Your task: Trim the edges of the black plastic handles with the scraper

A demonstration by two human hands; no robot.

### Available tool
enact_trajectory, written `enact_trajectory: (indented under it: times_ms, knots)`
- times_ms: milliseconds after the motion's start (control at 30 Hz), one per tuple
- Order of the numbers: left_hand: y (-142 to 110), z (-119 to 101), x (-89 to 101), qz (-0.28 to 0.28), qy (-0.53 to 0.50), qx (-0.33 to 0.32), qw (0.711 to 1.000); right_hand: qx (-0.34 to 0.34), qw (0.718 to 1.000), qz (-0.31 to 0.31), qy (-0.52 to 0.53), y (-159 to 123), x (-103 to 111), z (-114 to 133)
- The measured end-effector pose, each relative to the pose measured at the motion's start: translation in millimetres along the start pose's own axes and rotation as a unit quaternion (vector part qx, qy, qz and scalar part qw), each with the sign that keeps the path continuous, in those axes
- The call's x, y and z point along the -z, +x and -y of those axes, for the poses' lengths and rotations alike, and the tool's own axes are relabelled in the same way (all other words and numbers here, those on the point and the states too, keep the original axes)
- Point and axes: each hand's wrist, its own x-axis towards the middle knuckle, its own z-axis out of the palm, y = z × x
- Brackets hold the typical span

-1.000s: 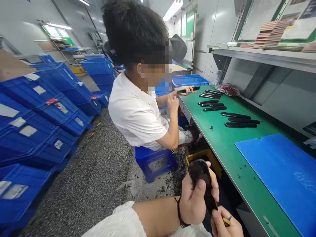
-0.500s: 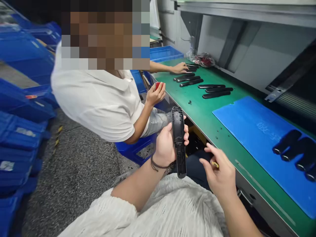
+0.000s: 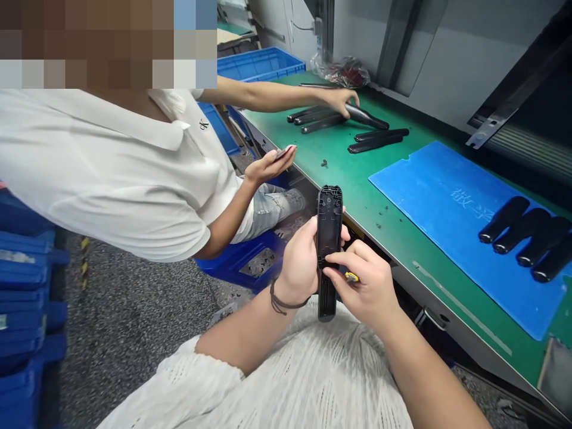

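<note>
- A blue crate [image 3: 261,59] stands at the table's [image 3: 424,244] far end, its contents hard to make out; stacked crates [image 3: 27,298] of blue plastic rise at the left.
- A clear plastic bag [image 3: 344,71] at the table's back holds something dark red.
- The black shell [image 3: 329,229] is long, broad at the far end and narrow at the near one, its hollow, ribbed inside showing; it is above the lap, beside the table's edge.
- Four glossy black pieces [image 3: 522,231] lie side by side on a smooth blue sheet [image 3: 424,173].
- The left hand [image 3: 300,259] wraps the shell's side.
- The right hand [image 3: 369,283] grips a yellow object [image 3: 352,276], thumb and forefinger nearly together at the shell's middle.
- A co-worker's hand [image 3: 344,101] grasps another black piece [image 3: 366,116].
</note>
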Motion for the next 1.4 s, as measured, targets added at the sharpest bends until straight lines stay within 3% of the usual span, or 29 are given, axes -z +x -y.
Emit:
enact_trajectory:
  times_ms: [133, 300, 433, 567, 700, 900, 1067, 1200, 1300, 1400]
  knots:
    - [1, 3, -4.1, -0.01, 0.015, 0.015, 1.0, 0.034, 0.999, 0.01, 0.0, 0, 1, 3]
    - [-1, 6, -9.7, -0.011, 0.028, 0.004, 1.0, 0.076, 0.994, 0.001, -0.084, -4, 1, 1]
    - [-4, 10, -9.7, 0.004, 0.048, -0.018, 0.999, 0.074, 0.993, 0.003, -0.086, -7, 0, -2]
    - [-4, 13, -6.3, 0.001, 0.034, -0.03, 0.999, 0.004, 1.0, 0.017, 0.007, -11, -2, 2]
    - [-6, 19, -3.6, 0.006, 0.061, -0.092, 0.994, -0.108, 0.987, -0.019, 0.116, -13, -7, 10]
    - [-7, 18, -3.7, 0.012, 0.02, -0.097, 0.995, -0.184, 0.973, -0.058, 0.13, -15, -6, 10]
    - [-3, 8, -1.1, 0.013, -0.05, -0.046, 0.998, -0.231, 0.963, -0.096, 0.103, -16, 3, -1]
    - [2, 4, 6.8, 0.035, -0.109, 0.016, 0.993, -0.262, 0.958, -0.027, 0.114, -16, 14, -8]
    - [7, 6, 14.4, 0.065, -0.105, 0.034, 0.992, -0.227, 0.97, 0.027, 0.085, -18, 26, -12]
    - [10, 9, 19.0, 0.125, -0.012, 0.044, 0.991, -0.09, 0.994, 0.039, -0.044, -18, 40, -16]
